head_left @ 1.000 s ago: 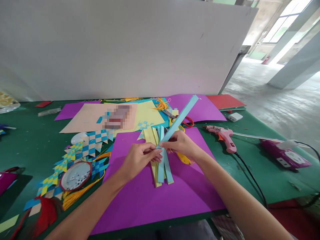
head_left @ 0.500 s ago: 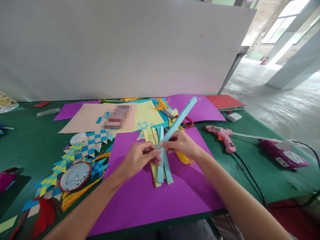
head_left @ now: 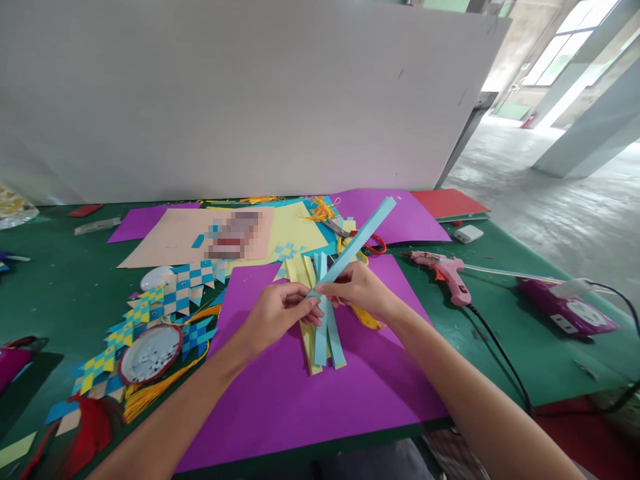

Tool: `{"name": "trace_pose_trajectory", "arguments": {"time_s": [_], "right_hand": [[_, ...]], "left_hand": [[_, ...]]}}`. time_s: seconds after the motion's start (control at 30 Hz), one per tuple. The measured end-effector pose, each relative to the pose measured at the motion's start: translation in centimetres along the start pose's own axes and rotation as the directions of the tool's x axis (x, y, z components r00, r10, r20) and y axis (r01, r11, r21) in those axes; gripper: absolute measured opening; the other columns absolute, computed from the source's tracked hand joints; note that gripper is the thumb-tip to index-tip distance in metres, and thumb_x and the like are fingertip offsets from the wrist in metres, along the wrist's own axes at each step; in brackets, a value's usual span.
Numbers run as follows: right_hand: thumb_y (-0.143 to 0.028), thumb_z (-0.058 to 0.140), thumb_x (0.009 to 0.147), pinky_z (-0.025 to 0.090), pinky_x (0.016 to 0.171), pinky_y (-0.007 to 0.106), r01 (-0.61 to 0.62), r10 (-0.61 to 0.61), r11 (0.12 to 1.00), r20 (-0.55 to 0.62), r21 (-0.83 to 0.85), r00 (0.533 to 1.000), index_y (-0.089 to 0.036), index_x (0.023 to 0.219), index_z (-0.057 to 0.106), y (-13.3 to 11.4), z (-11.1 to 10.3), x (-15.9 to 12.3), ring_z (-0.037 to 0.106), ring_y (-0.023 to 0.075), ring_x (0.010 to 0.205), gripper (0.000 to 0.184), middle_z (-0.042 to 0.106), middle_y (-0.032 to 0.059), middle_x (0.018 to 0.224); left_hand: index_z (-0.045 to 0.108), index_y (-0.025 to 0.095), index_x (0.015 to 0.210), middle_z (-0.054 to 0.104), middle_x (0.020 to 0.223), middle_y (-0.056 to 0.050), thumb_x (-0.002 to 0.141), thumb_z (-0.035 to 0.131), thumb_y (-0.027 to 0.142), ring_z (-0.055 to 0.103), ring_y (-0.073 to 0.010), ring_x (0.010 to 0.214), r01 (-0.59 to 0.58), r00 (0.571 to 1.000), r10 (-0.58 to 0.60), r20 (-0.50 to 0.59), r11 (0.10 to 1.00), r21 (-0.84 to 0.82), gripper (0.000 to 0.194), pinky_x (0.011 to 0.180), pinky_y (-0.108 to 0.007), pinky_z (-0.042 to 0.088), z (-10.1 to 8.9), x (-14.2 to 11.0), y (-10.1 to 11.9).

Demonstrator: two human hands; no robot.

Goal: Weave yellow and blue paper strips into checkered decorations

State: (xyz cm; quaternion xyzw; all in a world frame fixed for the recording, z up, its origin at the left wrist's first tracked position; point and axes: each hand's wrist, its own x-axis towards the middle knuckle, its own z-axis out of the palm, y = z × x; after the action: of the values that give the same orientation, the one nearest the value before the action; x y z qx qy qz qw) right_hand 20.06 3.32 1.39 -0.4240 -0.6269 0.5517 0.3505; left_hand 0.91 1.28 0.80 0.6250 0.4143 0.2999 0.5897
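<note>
Between my two hands a light blue paper strip (head_left: 367,230) slants up to the right, looking doubled at its far end. My left hand (head_left: 290,308) pinches its lower end between thumb and fingers. Just above, my right hand (head_left: 354,289) grips the same strip, fingertips close to my left thumb. Beneath them, more blue strips (head_left: 321,343) and pale yellow strips (head_left: 309,350) lie lengthwise on a purple sheet (head_left: 280,407). Part of a yellow cutter-like tool (head_left: 369,318) shows under my right hand.
To the right lies a pink glue gun (head_left: 445,270) with its cord, near a purple box (head_left: 565,310). Red-handled scissors (head_left: 376,243) rest behind my hands. On the left are woven paper fish (head_left: 185,287), a dish of small eyes (head_left: 151,353) and a yellow tassel (head_left: 145,400).
My right fingertips have shifted slightly left and down along the blue strip, closer to my left thumb. The strip's upper end has dipped a little. The rest stays in place.
</note>
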Motion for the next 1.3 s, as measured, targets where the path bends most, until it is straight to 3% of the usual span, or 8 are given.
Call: {"name": "trace_pose_trajectory", "arguments": {"time_s": [0.23,0.53,0.7,0.83,1.0,1.3], "right_hand": [[-0.032,0.068,0.075,0.03,0.041,0.022,0.016,-0.015,0.998,-0.02,0.059,1.0,-0.013,0.052,0.057,-0.3,-1.0,-0.2,0.043,0.0068,0.041,0.031,0.054,-0.0002,0.048],[-0.033,0.069,0.074,0.031,0.041,0.023,0.016,-0.011,0.994,-0.05,0.107,0.999,-0.013,0.058,0.061,0.1,-1.1,-0.1,0.046,0.0084,0.042,0.027,0.055,0.0003,0.048],[-0.033,0.068,0.074,0.028,0.04,0.022,0.058,-0.043,0.993,-0.145,0.104,0.989,-0.015,0.056,0.058,0.0,-1.4,0.0,0.041,0.0062,0.04,0.028,0.053,-0.0018,0.047],[-0.035,0.068,0.075,0.031,0.042,0.023,0.004,0.007,0.99,-0.08,0.139,0.997,-0.015,0.056,0.057,0.2,-0.8,0.0,0.043,0.0076,0.042,0.029,0.053,-0.0008,0.049],[-0.037,0.068,0.073,0.031,0.044,0.024,-0.018,0.024,0.994,-0.048,0.11,0.999,-0.015,0.057,0.057,0.4,0.1,0.1,0.042,0.0079,0.043,0.03,0.052,-0.0017,0.049],[-0.039,0.07,0.071,0.031,0.044,0.025,-0.044,0.05,0.994,-0.059,0.101,0.997,-0.015,0.055,0.056,0.4,0.1,0.2,0.039,0.0071,0.042,0.031,0.048,-0.0033,0.047]], "left_hand": [[0.062,0.013,0.082,0.073,0.08,-0.007,0.085,0.062,0.037,0.072,-0.019,0.071,0.008,1.0,-0.008,0.007,0.999,-0.047,0.024,0.066,-0.028,0.058,-0.1,0.1,0.0],[0.06,0.013,0.082,0.074,0.081,-0.009,0.085,0.062,0.034,0.072,-0.0211,0.073,0.015,1.0,-0.016,-0.006,0.997,-0.074,0.021,0.069,-0.032,0.058,-0.7,0.2,0.0],[0.063,0.012,0.089,0.074,0.08,-0.008,0.084,0.061,0.032,0.072,-0.0209,0.073,0.022,0.998,-0.027,-0.052,0.996,-0.083,0.021,0.068,-0.031,0.057,-1.0,0.4,0.3],[0.064,0.014,0.094,0.074,0.082,-0.007,0.082,0.064,0.039,0.072,-0.021,0.076,0.007,0.995,-0.011,-0.095,0.999,-0.047,0.028,0.07,-0.031,0.057,-0.6,0.3,0.5],[0.066,0.014,0.078,0.071,0.075,-0.004,0.081,0.067,0.039,0.071,-0.0182,0.072,-0.037,0.993,0.044,-0.106,0.997,0.062,0.025,0.068,-0.026,0.056,-0.2,0.0,0.5],[0.065,0.013,0.076,0.071,0.074,-0.005,0.084,0.063,0.037,0.071,-0.0188,0.068,-0.006,0.996,0.008,-0.092,1.0,0.031,0.025,0.066,-0.028,0.057,0.1,0.1,0.5]]}}
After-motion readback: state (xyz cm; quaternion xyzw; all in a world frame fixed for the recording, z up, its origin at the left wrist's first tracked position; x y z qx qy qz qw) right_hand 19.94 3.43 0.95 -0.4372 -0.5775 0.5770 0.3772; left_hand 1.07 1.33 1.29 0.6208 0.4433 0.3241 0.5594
